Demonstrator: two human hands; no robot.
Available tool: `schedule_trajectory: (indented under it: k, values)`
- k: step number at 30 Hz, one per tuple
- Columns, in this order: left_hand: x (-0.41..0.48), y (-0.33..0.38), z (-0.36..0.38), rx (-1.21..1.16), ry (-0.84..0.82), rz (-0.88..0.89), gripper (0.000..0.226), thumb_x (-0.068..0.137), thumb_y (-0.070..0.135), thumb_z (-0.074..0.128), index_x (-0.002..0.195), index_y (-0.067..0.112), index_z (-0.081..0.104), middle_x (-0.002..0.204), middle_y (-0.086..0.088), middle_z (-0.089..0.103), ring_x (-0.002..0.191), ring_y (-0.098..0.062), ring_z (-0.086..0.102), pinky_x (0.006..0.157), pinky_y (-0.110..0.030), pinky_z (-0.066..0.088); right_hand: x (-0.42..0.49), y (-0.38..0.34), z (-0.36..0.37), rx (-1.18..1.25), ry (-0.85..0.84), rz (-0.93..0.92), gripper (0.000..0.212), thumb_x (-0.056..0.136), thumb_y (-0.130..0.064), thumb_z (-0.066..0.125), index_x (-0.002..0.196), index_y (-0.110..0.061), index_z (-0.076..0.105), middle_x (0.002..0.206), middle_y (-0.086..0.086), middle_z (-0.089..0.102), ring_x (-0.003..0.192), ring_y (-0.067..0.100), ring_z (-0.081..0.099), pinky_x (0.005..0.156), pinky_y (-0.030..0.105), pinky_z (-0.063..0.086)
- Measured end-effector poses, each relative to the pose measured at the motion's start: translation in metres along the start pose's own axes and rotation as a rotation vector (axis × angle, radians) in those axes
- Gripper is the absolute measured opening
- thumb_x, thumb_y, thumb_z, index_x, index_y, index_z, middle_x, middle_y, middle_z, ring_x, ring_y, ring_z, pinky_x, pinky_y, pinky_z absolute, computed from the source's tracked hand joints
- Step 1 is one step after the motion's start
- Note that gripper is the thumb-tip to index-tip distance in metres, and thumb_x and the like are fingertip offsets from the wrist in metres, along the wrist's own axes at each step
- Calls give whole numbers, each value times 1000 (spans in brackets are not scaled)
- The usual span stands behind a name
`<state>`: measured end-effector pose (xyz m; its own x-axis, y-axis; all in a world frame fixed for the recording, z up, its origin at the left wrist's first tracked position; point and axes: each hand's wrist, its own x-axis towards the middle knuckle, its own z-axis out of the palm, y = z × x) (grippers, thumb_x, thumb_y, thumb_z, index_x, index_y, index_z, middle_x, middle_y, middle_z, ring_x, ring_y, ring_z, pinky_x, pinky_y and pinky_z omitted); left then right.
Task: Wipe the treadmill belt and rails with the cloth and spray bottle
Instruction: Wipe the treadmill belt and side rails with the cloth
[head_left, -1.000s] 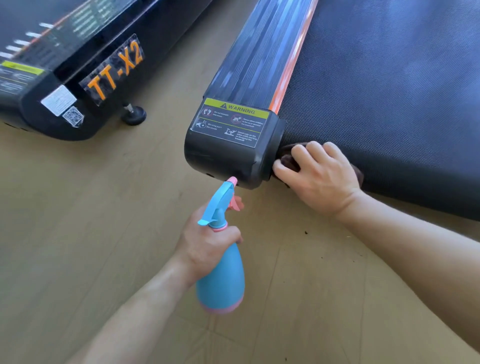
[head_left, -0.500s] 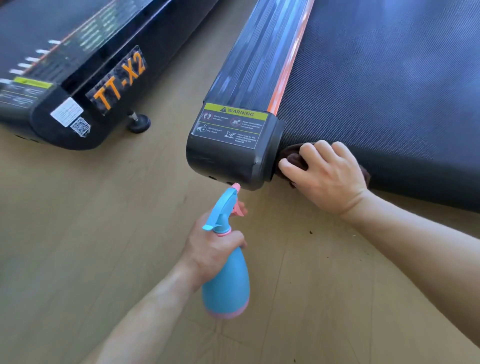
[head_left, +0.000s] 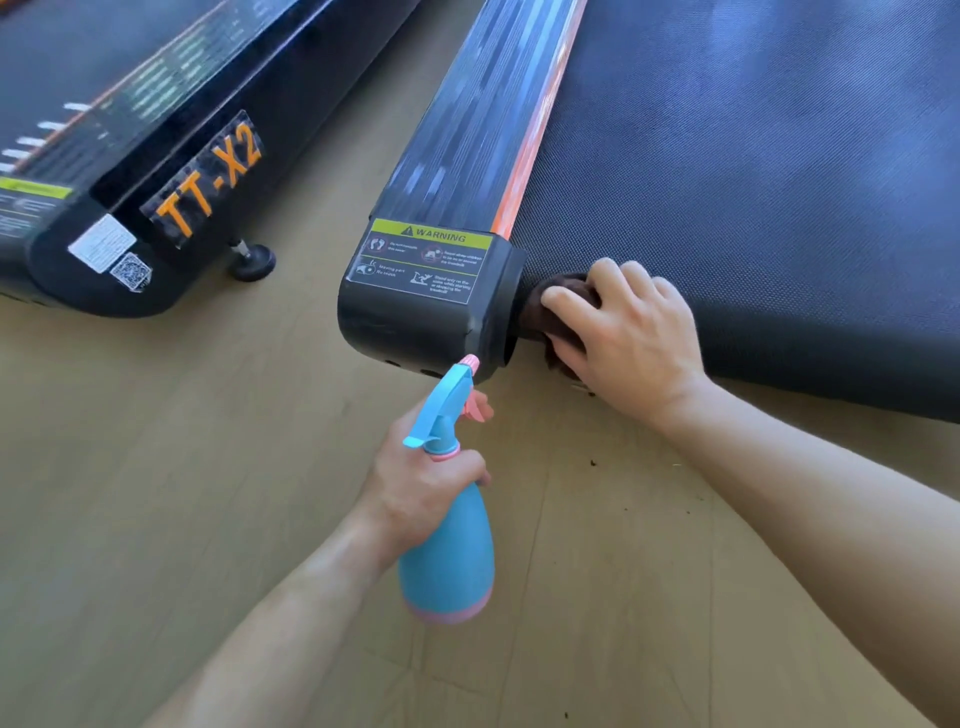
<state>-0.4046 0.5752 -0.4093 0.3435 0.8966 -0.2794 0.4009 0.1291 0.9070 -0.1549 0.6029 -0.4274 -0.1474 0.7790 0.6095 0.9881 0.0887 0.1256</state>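
The treadmill's dark textured belt (head_left: 753, 171) fills the upper right. Along its left side runs the ribbed side rail (head_left: 478, 114) with an orange stripe, ending in a black end cap (head_left: 415, 317) that carries a yellow warning sticker. My right hand (head_left: 634, 338) presses a dark brown cloth (head_left: 558, 301) against the belt's rear edge, right beside the end cap; most of the cloth is hidden under my fingers. My left hand (head_left: 421, 483) grips the neck of a blue spray bottle (head_left: 447, 551) with pink trim, its nozzle pointing at the end cap's lower corner.
A second black treadmill (head_left: 130, 171) marked "TT-X2" lies at the upper left, with a round foot (head_left: 252, 260) on the wooden floor (head_left: 156, 467). A strip of floor separates the two machines. Small dark crumbs (head_left: 592, 462) lie on the floor near my right wrist.
My right hand with the cloth has shifted slightly up along the belt's rear edge by the end cap. The bottle stays aimed at the cap; the view has drifted a little.
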Motion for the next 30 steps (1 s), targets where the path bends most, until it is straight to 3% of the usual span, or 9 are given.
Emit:
schedule_trajectory:
  k: [3, 5, 7, 9, 12, 17, 22, 26, 30]
  values:
    - [-2, 3, 2, 5, -1, 28, 52, 64, 13, 67, 112, 34, 68, 112, 16, 70, 105, -25, 59, 80, -23, 52, -17, 19, -11, -52, -8, -95, 20, 89, -36, 63, 99, -20, 66, 92, 12, 55, 77, 32, 52, 60, 41, 42]
    - [-2, 4, 3, 8, 8, 15, 53, 64, 13, 67, 113, 34, 69, 112, 16, 70, 105, -26, 60, 90, -41, 55, -1, 15, -8, -48, -21, -86, 20, 89, -37, 61, 96, -20, 65, 91, 12, 56, 77, 33, 54, 60, 41, 43]
    - [-3, 8, 6, -4, 20, 14, 53, 64, 13, 65, 112, 34, 69, 110, 16, 70, 101, -24, 64, 88, -51, 57, 19, 1, -4, -15, -40, 21, 23, 88, -40, 61, 99, -21, 66, 93, 12, 58, 80, 34, 56, 60, 41, 45]
    - [-4, 13, 6, -21, 43, 25, 54, 64, 12, 64, 112, 37, 68, 109, 17, 69, 96, -21, 65, 83, -46, 58, 25, -9, -1, 7, -34, 92, 25, 89, -43, 61, 102, -22, 66, 95, 12, 58, 81, 35, 57, 61, 41, 46]
    - [-4, 17, 9, 0, 41, 23, 57, 64, 11, 66, 116, 35, 68, 110, 17, 70, 98, -17, 64, 84, -44, 58, -12, 9, -12, 4, -54, 39, 24, 89, -39, 62, 105, -22, 66, 95, 12, 56, 81, 35, 55, 62, 43, 46]
    - [-5, 19, 13, 27, -2, 60, 61, 65, 12, 67, 119, 40, 68, 112, 15, 70, 103, -25, 62, 89, -47, 56, -62, 63, -41, -49, -34, 40, 23, 92, -38, 62, 101, -19, 68, 89, 13, 54, 77, 35, 54, 60, 43, 46]
    - [0, 31, 24, 44, -9, 72, 59, 64, 15, 66, 120, 34, 68, 111, 17, 71, 80, -9, 61, 71, -24, 52, 4, 32, -34, 70, -125, 255, 33, 88, -47, 57, 106, -21, 66, 94, 11, 57, 87, 36, 58, 63, 40, 45]
    - [5, 51, 29, 46, -12, 99, 61, 65, 15, 66, 120, 42, 67, 113, 16, 71, 93, -12, 66, 80, -31, 53, -9, 25, -40, 72, -188, 310, 29, 86, -43, 61, 105, -21, 64, 94, 10, 57, 83, 33, 58, 57, 38, 46]
    - [-20, 87, 39, 190, -108, 136, 48, 76, 7, 67, 108, 42, 62, 112, 20, 66, 87, 1, 58, 76, -6, 42, -83, 30, -102, 139, -509, 439, 24, 85, -40, 64, 101, -23, 59, 92, 2, 53, 85, 27, 58, 56, 29, 37]
